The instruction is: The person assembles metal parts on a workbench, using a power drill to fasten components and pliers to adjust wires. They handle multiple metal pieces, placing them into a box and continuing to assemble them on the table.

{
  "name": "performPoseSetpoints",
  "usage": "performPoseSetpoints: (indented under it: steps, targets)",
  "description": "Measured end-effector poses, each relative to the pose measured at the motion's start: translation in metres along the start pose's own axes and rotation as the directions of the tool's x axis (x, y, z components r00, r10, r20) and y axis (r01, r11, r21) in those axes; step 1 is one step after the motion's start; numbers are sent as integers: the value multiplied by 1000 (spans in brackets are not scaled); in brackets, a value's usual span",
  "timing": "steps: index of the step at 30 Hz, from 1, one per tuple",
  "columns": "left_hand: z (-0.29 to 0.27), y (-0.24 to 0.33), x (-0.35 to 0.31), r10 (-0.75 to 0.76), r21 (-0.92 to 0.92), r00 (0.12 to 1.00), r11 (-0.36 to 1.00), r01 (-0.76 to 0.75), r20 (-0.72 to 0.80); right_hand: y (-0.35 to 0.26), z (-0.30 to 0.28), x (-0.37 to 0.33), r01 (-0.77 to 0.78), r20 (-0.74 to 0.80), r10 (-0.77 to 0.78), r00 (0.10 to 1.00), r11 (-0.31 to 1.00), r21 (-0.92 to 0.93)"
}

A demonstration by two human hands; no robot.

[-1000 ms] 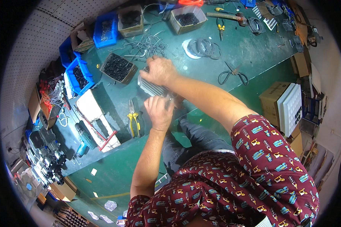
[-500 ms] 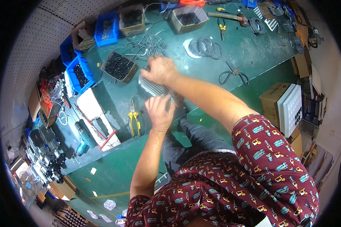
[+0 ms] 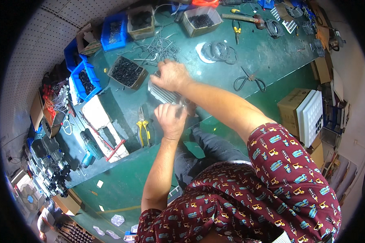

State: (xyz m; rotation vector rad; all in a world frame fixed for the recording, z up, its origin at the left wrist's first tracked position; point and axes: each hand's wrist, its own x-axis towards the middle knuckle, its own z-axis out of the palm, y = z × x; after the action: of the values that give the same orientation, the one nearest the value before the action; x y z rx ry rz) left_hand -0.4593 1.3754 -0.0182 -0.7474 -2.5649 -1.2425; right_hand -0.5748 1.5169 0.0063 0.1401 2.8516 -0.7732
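Observation:
A silver metal housing with long ribs (image 3: 163, 94) lies at the near side of the green workbench, between my hands. My right hand (image 3: 173, 75) reaches across from the right and is closed over the far end of the housing. At its near end my left hand (image 3: 170, 120) has its fingers curled and pressed together. What they pinch is hidden from view. A dark rounded end of the part shows beside the left fingertips. Yellow-handled pliers (image 3: 142, 127) lie left of my left hand. A small box of black screws (image 3: 127, 73) stands left of my right hand.
Bent metal rods (image 3: 160, 46) lie beyond my hands. Black-handled scissors (image 3: 249, 80) and dark rings (image 3: 219, 52) are to the right. A power drill (image 3: 89, 148) and a white block (image 3: 97, 113) lie left. Blue bins (image 3: 85, 79) line the far left; a hammer (image 3: 243, 18) lies far back.
Both hands stay almost in place on the ribbed housing; the left fingers shift very slightly. Another person has come into view at the lower left, by the floor rack.

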Motion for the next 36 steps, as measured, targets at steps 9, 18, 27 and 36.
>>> performPoseSetpoints:
  steps: [9, 18, 27, 36]
  targets:
    - [2, 2, -1, -12, -19, 999, 1000, 11, -33, -1, 3, -1, -7, -43, 6, 999, 1000, -15]
    - [4, 5, -3, -24, -27, 1000, 999, 23, -9, -1, -1, 1, -2, -9, 2, 1000, 1000, -5]
    - [2, 2, -2, -4, -24, 1000, 1000, 3, -5, -1, -2, 0, 8, -17, -8, 1000, 1000, 3]
    - [1, 1, -4, -17, -34, 999, 999, 18, 30, 0, 2, 1, 28, -45, -29, 999, 1000, -6]
